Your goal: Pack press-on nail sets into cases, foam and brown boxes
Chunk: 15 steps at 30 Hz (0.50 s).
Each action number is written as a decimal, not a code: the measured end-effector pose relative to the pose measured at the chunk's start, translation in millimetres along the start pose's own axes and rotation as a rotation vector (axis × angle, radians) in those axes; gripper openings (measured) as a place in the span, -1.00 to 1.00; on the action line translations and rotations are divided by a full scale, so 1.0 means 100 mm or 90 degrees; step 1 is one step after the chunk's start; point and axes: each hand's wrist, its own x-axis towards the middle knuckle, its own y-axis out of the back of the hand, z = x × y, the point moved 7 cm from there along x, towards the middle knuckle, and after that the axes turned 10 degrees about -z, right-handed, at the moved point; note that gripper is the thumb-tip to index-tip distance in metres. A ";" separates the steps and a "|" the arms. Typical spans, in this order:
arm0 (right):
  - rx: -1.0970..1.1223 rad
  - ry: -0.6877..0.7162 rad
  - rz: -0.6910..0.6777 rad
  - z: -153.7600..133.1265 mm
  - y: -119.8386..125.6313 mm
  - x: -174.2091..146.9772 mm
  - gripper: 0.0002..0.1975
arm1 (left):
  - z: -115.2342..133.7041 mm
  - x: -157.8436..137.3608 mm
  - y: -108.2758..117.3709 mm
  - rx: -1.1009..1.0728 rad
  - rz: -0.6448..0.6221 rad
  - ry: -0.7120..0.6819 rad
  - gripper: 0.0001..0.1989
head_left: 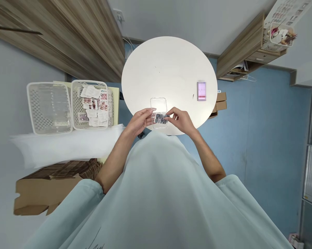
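A clear plastic box (159, 104) lies with its lid folded open at the near edge of the round white table. Over its lower half is a small card of dark press-on nails (159, 119). My left hand (141, 121) grips the left side of the box and card, thumb above and fingers below. From the right, my right hand (180, 119) is closed in a pinch at the card's right edge, on what looks like one dark nail. The fingertips partly hide that piece.
A phone (201, 90) lies on the right of the table (171, 55). At left stand a white basket of nail cards (89, 82) and another basket holding clear boxes (49, 84). White packing sheets (67, 145) and a cardboard box (46, 193) are nearer me.
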 end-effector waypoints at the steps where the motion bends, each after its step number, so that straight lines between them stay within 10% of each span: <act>1: -0.015 -0.002 -0.015 0.00 -0.03 -0.01 -0.68 | 0.00 0.00 -0.01 0.004 0.000 -0.002 -0.61; 15: -0.266 0.009 -0.057 -0.17 -0.24 -0.11 -0.81 | -0.07 -0.10 -0.01 -0.014 -0.002 -0.015 -0.54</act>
